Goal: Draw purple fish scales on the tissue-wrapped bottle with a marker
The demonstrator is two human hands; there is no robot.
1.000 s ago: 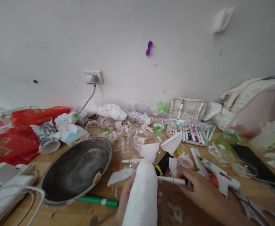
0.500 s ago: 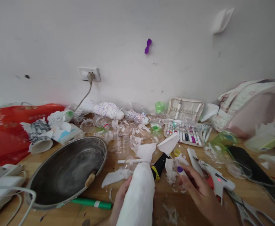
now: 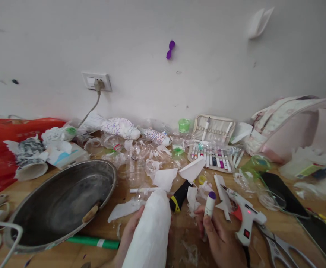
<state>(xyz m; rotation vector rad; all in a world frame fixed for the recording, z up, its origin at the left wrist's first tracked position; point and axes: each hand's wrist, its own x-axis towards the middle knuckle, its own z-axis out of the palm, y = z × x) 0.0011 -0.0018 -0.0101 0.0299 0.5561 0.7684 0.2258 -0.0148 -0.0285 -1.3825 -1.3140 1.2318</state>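
Observation:
A smooth white paper-covered form (image 3: 148, 234), long and rounded at its far end, is held in my left hand (image 3: 130, 232), whose fingers wrap round its side and are partly hidden by it. My right hand (image 3: 214, 232) grips a white marker (image 3: 209, 207) with a purple end pointing up. Between the hands and just beyond them lie torn white paper scraps (image 3: 192, 200) and a black-and-yellow tool handle (image 3: 180, 195). Close to the right hand rest a white glue gun (image 3: 248, 217) with a red light on it and grey-handled scissors (image 3: 282, 247).
A dark metal basin (image 3: 65, 201) stands at left, a green tube (image 3: 95, 242) by its rim. Farther back are two scale-patterned white fish (image 3: 120, 127), clear plastic pieces, and an open marker case (image 3: 213, 152). A pink backpack (image 3: 294, 126) and a phone (image 3: 282, 193) are at right.
The right hand has turned and drawn nearer the white form, so the marker now stands upright and shows more. The view has shifted slightly; the left hand keeps its hold.

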